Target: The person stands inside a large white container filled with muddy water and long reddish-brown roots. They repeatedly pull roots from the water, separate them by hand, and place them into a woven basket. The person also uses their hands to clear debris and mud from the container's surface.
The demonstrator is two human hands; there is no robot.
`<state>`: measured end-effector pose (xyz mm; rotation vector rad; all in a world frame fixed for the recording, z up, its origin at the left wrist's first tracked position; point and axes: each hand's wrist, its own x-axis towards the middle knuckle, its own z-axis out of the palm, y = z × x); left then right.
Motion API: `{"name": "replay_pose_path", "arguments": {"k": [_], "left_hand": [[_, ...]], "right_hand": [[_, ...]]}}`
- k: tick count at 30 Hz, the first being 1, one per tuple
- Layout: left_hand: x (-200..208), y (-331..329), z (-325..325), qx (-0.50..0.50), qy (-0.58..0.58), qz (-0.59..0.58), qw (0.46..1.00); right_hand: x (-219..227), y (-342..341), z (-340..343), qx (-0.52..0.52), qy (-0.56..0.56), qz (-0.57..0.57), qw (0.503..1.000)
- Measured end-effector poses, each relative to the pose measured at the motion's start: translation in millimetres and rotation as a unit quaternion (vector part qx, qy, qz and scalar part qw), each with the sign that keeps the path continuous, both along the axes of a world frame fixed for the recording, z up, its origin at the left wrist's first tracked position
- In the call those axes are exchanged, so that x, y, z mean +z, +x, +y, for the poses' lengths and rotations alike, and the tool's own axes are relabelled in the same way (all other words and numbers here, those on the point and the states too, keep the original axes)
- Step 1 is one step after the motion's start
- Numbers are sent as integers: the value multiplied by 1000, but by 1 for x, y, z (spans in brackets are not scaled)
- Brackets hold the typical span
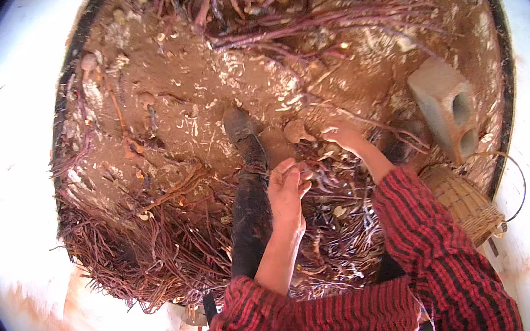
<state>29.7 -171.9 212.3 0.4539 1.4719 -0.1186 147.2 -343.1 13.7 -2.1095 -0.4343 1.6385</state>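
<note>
I list: left hand (286, 190), fingers curled, contents unclear. Right hand (343, 135), grip likewise unclear, beside a rounded brown lump (296, 132); farther right, one grey two-holed block (432, 95).

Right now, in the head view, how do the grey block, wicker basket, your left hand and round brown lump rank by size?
1. Grey block and wicker basket, too alike to rank.
2. Left hand.
3. Round brown lump.
</note>
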Motion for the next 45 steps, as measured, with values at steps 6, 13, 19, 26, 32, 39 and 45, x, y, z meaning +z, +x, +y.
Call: {"name": "replay_pose_path", "arguments": {"k": [6,13,19,26,32,39,45], "left_hand": [[-14,7,3,6,71,-8,997],[-30,-10,-14,59,94,94,989],[-26,0,-17,63,-30,16,997],[-27,4,-40,36,37,46,998],[-30,6,-53,-21,70,49,996],[-27,3,-35,90,191,102,972],[-26,-6,-32,90,172,121,974]], "right_hand": [[-63,-75,54,135,-63,-101,984],[50,-17,86,-127,22,-20,991],[129,10,62,-134,114,315,933],[-56,3,-42,-736,-191,273,589],[-106,-8,-67,-841,72,203,497],[82,23,112,-825,172,96,530],[72,50,217,-716,269,-19,644]]}}
